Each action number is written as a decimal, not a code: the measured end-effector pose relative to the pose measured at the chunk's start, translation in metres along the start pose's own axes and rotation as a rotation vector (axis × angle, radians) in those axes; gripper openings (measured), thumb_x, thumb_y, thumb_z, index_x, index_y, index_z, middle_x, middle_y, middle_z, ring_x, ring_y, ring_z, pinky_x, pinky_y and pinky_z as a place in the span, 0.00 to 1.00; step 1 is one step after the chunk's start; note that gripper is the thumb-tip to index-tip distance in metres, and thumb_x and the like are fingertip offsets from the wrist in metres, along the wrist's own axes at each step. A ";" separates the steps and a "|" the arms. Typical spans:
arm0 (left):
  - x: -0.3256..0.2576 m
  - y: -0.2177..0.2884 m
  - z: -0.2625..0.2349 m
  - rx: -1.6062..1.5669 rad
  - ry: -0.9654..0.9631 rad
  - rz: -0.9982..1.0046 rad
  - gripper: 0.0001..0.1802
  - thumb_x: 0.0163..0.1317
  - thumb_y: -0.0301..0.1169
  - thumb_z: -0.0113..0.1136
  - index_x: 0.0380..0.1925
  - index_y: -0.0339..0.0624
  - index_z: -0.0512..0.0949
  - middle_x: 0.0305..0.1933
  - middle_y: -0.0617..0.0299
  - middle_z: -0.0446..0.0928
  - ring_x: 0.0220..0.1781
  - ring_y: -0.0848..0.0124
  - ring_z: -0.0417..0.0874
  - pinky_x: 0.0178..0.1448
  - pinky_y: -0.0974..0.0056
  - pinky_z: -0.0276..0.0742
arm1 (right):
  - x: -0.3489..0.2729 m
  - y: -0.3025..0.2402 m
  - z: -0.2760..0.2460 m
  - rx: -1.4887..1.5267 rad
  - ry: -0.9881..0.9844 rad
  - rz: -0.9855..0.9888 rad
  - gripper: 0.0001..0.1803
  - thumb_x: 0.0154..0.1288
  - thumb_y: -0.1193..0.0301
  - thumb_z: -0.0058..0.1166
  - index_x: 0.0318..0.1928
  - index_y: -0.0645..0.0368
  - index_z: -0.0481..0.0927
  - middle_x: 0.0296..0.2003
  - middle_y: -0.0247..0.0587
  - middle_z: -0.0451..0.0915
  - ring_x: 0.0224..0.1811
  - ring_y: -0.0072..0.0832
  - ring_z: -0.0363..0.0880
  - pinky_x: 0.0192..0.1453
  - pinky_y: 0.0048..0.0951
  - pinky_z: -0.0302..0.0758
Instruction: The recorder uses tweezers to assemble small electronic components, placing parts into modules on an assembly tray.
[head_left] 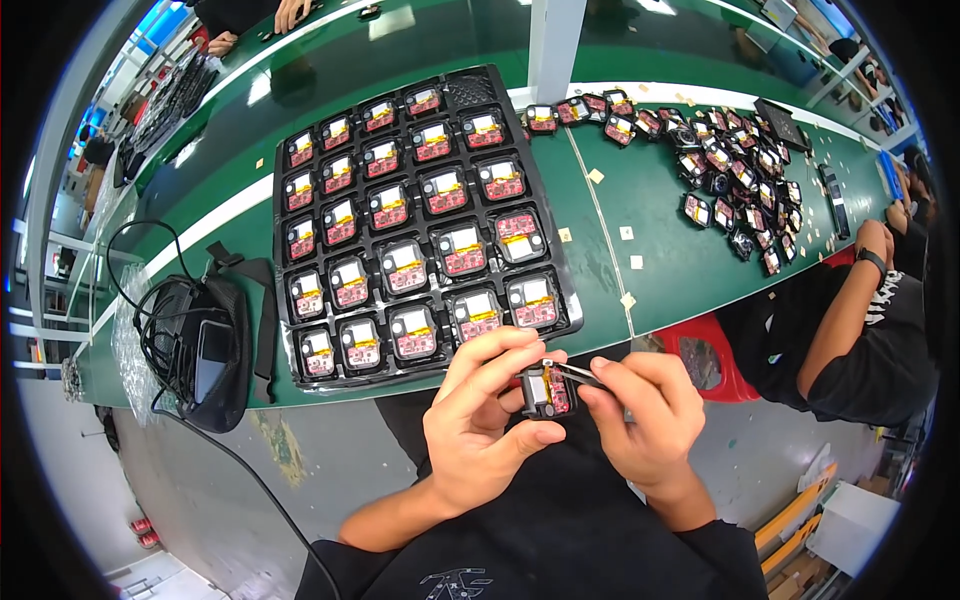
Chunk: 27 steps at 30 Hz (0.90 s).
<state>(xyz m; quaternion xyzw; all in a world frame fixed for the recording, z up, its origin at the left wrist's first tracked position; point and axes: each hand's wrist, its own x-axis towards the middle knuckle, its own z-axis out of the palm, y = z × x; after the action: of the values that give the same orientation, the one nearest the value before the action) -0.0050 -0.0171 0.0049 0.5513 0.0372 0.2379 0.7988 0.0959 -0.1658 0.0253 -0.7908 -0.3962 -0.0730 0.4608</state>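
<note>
Black shirt (560, 535): nearest the camera in the head view; it covers my torso along the lower edge.
Left hand (470, 440): mine; thumb and fingers are clamped on the small electronic unit (549, 396).
Right hand (645, 425): mine; the fingers are pinched together on the metal tweezers (580, 374).
Tweezer tips: at the unit's upper edge, beside a small pale part; whether they grip it, I cannot tell.
Unit in hand: raised just nearer than the tray's near right corner; its black case is open, red circuit board exposed. I judge it unfinished, since the tweezers are at it.
Black tray (398, 371): on the green surface (670, 290); similar open units sit in every pocket except the far right corner. Whether these are done or waiting, I cannot tell.
Loose pile (745, 175): right of the tray, many more units heaped together, a few trailing toward it; their stage is equally uncertain.
Pale squares (637, 262): scattered between tray and pile.
</note>
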 end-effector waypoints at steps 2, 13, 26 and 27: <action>0.000 0.000 0.000 -0.003 0.002 -0.003 0.34 0.58 0.25 0.74 0.63 0.25 0.71 0.69 0.48 0.62 0.67 0.51 0.76 0.68 0.50 0.82 | -0.001 0.004 0.001 -0.125 0.070 -0.188 0.15 0.53 0.78 0.73 0.43 0.63 0.87 0.33 0.38 0.79 0.22 0.25 0.73 0.23 0.24 0.67; -0.003 0.001 0.000 0.025 -0.020 -0.020 0.34 0.59 0.27 0.74 0.63 0.25 0.72 0.68 0.49 0.63 0.66 0.53 0.76 0.66 0.52 0.84 | 0.004 0.012 0.004 -0.080 0.051 -0.254 0.13 0.49 0.75 0.74 0.37 0.62 0.87 0.30 0.35 0.80 0.21 0.25 0.73 0.22 0.26 0.67; -0.001 0.007 0.002 0.020 -0.002 -0.109 0.34 0.62 0.28 0.72 0.66 0.27 0.71 0.69 0.50 0.63 0.65 0.61 0.76 0.66 0.58 0.81 | 0.003 0.010 0.005 -0.076 0.068 -0.194 0.12 0.48 0.77 0.73 0.36 0.63 0.86 0.28 0.38 0.80 0.24 0.31 0.81 0.25 0.28 0.75; -0.001 0.006 0.002 0.020 -0.001 -0.109 0.34 0.62 0.28 0.72 0.66 0.27 0.71 0.69 0.50 0.63 0.65 0.61 0.76 0.66 0.58 0.81 | 0.003 0.009 0.004 -0.107 0.060 -0.204 0.12 0.48 0.77 0.74 0.35 0.64 0.86 0.28 0.39 0.80 0.24 0.31 0.81 0.25 0.28 0.75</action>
<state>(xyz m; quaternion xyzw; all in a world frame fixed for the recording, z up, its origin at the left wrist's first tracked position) -0.0075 -0.0179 0.0114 0.5565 0.0694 0.1932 0.8051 0.1028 -0.1630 0.0183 -0.7674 -0.4560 -0.1643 0.4197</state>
